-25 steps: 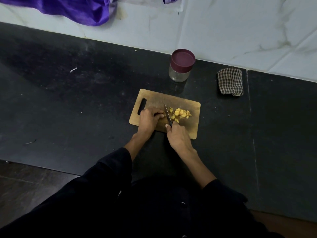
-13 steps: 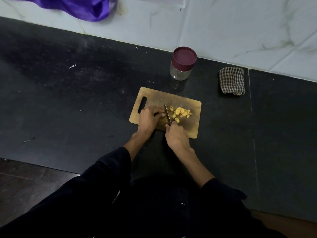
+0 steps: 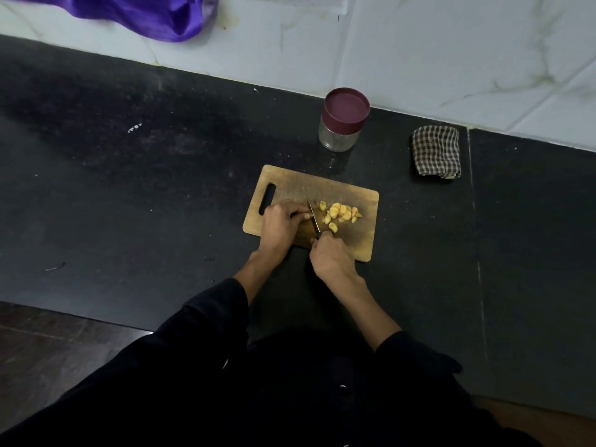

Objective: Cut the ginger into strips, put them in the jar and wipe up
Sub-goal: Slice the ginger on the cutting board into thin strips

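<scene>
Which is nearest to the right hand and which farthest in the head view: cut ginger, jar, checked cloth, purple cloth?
From the right hand:
1. Cut ginger, on the board just beyond it.
2. Jar, farther back by the wall.
3. Checked cloth, back right.
4. Purple cloth, far back left.

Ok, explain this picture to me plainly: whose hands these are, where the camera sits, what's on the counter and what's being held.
The camera sits on a person's head, looking down at their own two hands. The right hand grips a knife; the left hand is curled beside the blade, what it holds is hidden. Cut ginger pieces lie on a wooden cutting board on a black counter. Behind stand a jar with its lid on and a folded checked cloth.
</scene>
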Demonstrator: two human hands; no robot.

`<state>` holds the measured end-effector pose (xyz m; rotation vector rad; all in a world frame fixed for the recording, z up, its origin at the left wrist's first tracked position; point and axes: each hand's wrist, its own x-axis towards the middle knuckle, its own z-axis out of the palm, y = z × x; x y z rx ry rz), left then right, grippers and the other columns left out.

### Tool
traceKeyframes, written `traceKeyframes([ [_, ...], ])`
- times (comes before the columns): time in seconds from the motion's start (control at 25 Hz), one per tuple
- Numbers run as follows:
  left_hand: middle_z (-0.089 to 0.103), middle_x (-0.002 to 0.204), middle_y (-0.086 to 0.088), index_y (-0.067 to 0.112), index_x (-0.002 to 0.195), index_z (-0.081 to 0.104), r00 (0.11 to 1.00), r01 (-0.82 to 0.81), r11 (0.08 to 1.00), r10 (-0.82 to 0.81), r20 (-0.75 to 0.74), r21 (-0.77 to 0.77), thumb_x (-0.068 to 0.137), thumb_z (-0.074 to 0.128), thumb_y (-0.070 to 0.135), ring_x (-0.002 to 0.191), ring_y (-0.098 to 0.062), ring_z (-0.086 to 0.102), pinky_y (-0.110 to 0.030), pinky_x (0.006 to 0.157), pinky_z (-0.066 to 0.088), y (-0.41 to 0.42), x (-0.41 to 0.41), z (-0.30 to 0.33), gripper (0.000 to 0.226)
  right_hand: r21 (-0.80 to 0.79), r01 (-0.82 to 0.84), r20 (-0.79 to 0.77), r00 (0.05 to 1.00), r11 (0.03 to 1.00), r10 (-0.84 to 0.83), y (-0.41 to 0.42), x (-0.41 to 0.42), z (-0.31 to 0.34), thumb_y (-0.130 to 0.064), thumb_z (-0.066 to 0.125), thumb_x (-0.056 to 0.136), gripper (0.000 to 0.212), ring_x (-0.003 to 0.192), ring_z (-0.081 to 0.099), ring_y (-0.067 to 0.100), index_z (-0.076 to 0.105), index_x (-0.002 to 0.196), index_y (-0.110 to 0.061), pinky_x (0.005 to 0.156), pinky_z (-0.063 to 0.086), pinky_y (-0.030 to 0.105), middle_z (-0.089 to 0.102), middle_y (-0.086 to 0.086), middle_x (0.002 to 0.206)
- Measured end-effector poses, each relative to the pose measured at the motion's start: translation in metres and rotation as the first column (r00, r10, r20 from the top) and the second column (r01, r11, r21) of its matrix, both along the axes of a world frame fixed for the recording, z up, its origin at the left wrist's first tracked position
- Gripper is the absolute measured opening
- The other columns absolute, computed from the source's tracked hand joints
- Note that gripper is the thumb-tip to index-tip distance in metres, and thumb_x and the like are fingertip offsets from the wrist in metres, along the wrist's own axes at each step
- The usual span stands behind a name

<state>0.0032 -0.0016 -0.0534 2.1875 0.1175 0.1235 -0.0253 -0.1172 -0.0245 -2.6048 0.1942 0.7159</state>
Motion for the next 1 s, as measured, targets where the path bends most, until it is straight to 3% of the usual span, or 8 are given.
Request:
traceKeyframes([
  [0.2, 0.072, 0.097, -0.003, 0.009, 0.098, 0.074, 1.0, 0.02, 1.0, -0.02, 0.009, 0.017, 0.081, 0.071, 0.008, 0.088, -0.006, 0.061, -0.01, 0.082, 0.042, 0.003, 0.0, -0.003, 0.018, -0.001, -0.016, -0.037, 0.999, 1.0, 0.016, -0.019, -0.027, -0.001, -0.033, 0.04, 0.106, 0.032, 0.106, 0.059, 0.032, 0.054, 0.119, -0.007, 0.073, 0.041, 0.037, 0.061, 0.014, 0.114],
  [0.4, 0.071, 0.097, -0.001, 0.01, 0.097, 0.073, 0.999, 0.034, 0.999, -0.035, 0.028, 0.01, 0.081, 0.07, 0.009, 0.088, -0.007, 0.062, -0.019, 0.084, 0.049, 0.004, -0.001, -0.005, 0.016, 0.072, 0.036, 0.005, 0.999, 0.997, -0.036, -0.031, -0.018, 0.004, -0.035, 0.041, 0.106, 0.03, 0.097, 0.061, 0.028, 0.055, 0.113, -0.01, 0.08, 0.051, 0.043, 0.062, 0.011, 0.106],
  [0.56, 0.071, 0.097, 0.0, 0.01, 0.097, 0.073, 0.999, 0.046, 0.999, -0.046, 0.025, -0.007, 0.081, 0.071, 0.009, 0.088, -0.003, 0.06, -0.008, 0.081, 0.044, 0.005, -0.002, -0.006, 0.016, 0.115, 0.086, 0.011, 0.996, 0.99, -0.088, -0.036, -0.012, 0.008, -0.037, 0.041, 0.105, 0.026, 0.091, 0.062, 0.025, 0.053, 0.11, -0.015, 0.081, 0.057, 0.05, 0.058, 0.004, 0.093],
  [0.72, 0.071, 0.095, 0.0, 0.011, 0.096, 0.073, 0.999, 0.046, 0.999, -0.046, 0.001, -0.024, 0.08, 0.072, 0.01, 0.087, -0.005, 0.061, -0.016, 0.082, 0.048, 0.007, -0.002, -0.005, 0.016, 0.135, 0.054, 0.01, 0.998, 0.989, -0.056, -0.032, -0.016, 0.008, -0.037, 0.041, 0.105, 0.02, 0.089, 0.063, 0.024, 0.048, 0.102, -0.018, 0.078, 0.058, 0.05, 0.054, 0.0, 0.088],
  [1.0, 0.071, 0.097, -0.003, 0.009, 0.096, 0.073, 1.0, 0.026, 0.999, -0.026, -0.009, -0.028, 0.079, 0.072, 0.008, 0.089, -0.007, 0.062, -0.02, 0.085, 0.048, 0.005, -0.001, -0.004, 0.017, 0.12, -0.001, 0.052, 0.999, 0.993, -0.006, -0.018, -0.012, 0.01, -0.035, 0.043, 0.105, 0.027, 0.084, 0.065, 0.025, 0.053, 0.11, -0.01, 0.073, 0.059, 0.047, 0.057, 0.004, 0.09],
])
